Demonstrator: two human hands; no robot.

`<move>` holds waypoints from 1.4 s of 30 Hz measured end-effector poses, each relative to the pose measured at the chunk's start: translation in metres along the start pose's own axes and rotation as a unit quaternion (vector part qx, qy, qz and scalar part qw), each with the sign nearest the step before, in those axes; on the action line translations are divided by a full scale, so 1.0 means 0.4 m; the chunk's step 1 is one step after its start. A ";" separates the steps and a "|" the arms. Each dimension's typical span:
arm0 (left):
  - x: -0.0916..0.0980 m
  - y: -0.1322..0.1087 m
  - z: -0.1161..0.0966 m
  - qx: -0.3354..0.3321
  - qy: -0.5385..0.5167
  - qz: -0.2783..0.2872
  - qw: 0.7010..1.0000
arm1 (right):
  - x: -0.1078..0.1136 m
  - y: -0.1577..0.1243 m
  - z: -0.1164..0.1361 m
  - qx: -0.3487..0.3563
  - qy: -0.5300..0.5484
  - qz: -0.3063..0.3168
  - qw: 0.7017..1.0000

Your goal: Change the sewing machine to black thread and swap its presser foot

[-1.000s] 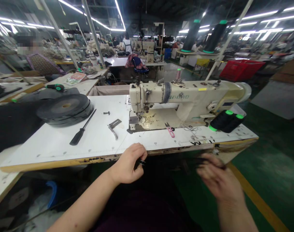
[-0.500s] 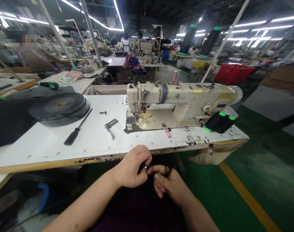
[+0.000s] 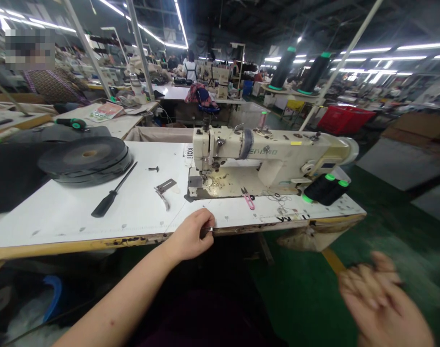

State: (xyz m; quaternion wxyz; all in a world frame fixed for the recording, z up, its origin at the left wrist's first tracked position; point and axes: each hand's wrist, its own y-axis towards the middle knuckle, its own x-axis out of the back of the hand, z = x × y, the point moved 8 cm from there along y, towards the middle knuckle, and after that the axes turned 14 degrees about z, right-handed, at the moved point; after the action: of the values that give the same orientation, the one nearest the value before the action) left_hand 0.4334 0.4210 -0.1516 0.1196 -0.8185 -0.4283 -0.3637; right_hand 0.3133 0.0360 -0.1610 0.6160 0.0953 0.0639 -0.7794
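Pinched between the thumb and fingers of my left hand (image 3: 191, 236) is a small shiny metal bobbin (image 3: 210, 229), partly hidden, just off the table's front edge. Far to the right, over the green floor, my right hand (image 3: 382, 294) is raised with curled fingers and blurred by motion. Fine dark thread (image 3: 360, 267) appears to lie across those fingers. In front of my left hand stands the sewing machine (image 3: 270, 156). Pink thread snips (image 3: 247, 198) lie by its bed, and a metal plate (image 3: 166, 185) with a bent metal piece rests left of it.
A screwdriver (image 3: 109, 197) and a roll of black tape (image 3: 84, 159) occupy the table's left side. Black thread cones (image 3: 319, 188) sit at its right end. A red crate (image 3: 344, 119) stands behind on the right. Another person (image 3: 55, 86) is at the far left.
My right hand has left my left hand and swung far right. My left hand has shifted slightly left and up, with the bobbin still in its fingers.
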 end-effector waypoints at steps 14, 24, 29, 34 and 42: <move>0.001 0.136 0.072 0.127 0.097 -0.087 0.983 | -0.400 -0.097 -0.158 -0.212 -0.485 0.490 0.692; -0.120 0.041 -0.207 -0.133 -0.236 0.241 0.932 | -0.512 -0.113 -0.114 -0.180 -0.281 0.586 0.739; -0.188 -0.016 -0.171 -0.050 -0.297 0.344 0.889 | -0.517 -0.044 -0.040 -0.059 -0.279 0.520 0.805; -0.137 -0.022 -0.056 -0.049 -0.295 0.193 0.935 | -0.402 0.033 -0.031 -0.071 -0.279 0.364 0.886; -0.118 -0.069 -0.025 -0.056 -0.608 0.082 0.788 | -0.406 0.050 -0.135 -0.125 -0.195 0.340 0.912</move>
State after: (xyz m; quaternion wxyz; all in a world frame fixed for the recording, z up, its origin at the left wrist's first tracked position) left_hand 0.3893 0.4036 -0.1805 -0.1820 -0.9077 -0.3227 0.1972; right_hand 0.3727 0.1969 -0.1763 0.8506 -0.1202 0.0028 -0.5119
